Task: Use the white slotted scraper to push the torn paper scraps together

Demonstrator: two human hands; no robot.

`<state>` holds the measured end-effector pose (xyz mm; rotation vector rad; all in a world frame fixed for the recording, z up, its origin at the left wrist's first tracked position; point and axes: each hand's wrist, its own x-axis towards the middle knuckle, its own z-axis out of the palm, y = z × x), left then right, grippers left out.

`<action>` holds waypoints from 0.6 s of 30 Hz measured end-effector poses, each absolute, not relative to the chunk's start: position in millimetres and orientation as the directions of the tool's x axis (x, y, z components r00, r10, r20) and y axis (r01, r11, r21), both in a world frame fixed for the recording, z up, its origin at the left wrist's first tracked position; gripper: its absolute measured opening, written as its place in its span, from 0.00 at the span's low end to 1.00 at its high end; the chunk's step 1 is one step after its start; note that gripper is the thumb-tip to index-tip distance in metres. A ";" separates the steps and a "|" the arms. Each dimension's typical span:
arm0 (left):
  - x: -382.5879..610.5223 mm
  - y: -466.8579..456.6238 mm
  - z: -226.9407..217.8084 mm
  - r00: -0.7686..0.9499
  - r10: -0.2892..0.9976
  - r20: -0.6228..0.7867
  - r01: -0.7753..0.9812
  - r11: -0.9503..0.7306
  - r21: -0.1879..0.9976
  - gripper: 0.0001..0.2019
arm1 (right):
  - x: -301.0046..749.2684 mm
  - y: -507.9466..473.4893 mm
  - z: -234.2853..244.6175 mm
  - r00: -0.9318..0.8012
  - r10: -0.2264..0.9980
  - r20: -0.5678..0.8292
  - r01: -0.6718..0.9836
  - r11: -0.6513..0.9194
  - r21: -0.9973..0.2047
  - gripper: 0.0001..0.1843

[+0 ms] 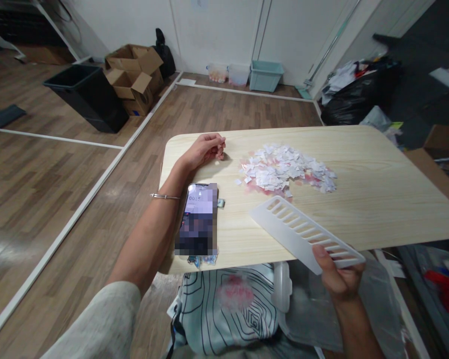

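Observation:
Near the far left of the table (pixel 377 199), my left hand (pixel 206 149) rests with its fingers curled in and the thumb against them; nothing shows in it. My right hand (pixel 342 276) grips a white slotted plastic tray (pixel 292 234) by its near right end, thumb on top, fingers underneath. The tray is tilted and overlaps the table's near edge. Beyond it lies a loose pile of small white paper pieces (pixel 280 167), with pinkish pieces among them. A phone (pixel 199 214) with a lit screen lies beside my left forearm.
On my lap is a patterned bag (pixel 232 309) with a blurred pink bundle (pixel 235 291). Beside it is a clear plastic container (pixel 310 304). A black bin (pixel 88 94) and cardboard boxes (pixel 134 75) stand left on the floor. A teal crate (pixel 266 76) sits by the wall.

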<state>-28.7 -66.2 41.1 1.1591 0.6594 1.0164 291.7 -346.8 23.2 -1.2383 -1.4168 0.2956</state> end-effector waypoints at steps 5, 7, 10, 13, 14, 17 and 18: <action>-29.1 -66.6 40.7 0.436 0.895 0.092 -0.326 0.062 0.943 0.13 | 288.8 -343.2 18.0 0.320 0.749 0.580 0.497 0.389 -0.776 0.26; -28.8 -66.1 40.0 0.435 0.896 0.095 -0.333 0.062 0.941 0.13 | 289.1 -340.9 14.6 0.367 0.716 0.594 0.496 0.390 -0.776 0.26; -28.4 -64.9 38.5 0.428 0.899 0.091 -0.337 0.065 0.939 0.13 | 294.7 -337.6 8.7 0.446 0.657 0.608 0.504 0.377 -0.777 0.23; -29.0 -63.9 37.1 0.440 0.892 0.103 -0.351 0.065 0.934 0.12 | 307.9 -334.9 2.9 0.501 0.619 0.605 0.535 0.328 -0.779 0.22; -29.4 -63.8 36.8 0.446 0.889 0.106 -0.355 0.066 0.933 0.11 | 313.5 -334.2 1.2 0.516 0.606 0.605 0.555 0.302 -0.775 0.21; -30.5 -63.6 36.1 0.453 0.885 0.108 -0.357 0.069 0.931 0.10 | 330.3 -333.0 -2.4 0.552 0.560 0.618 0.613 0.230 -0.756 0.20; -30.8 -63.4 35.9 0.453 0.885 0.108 -0.356 0.069 0.932 0.11 | 334.9 -333.0 -2.9 0.557 0.555 0.617 0.625 0.209 -0.752 0.19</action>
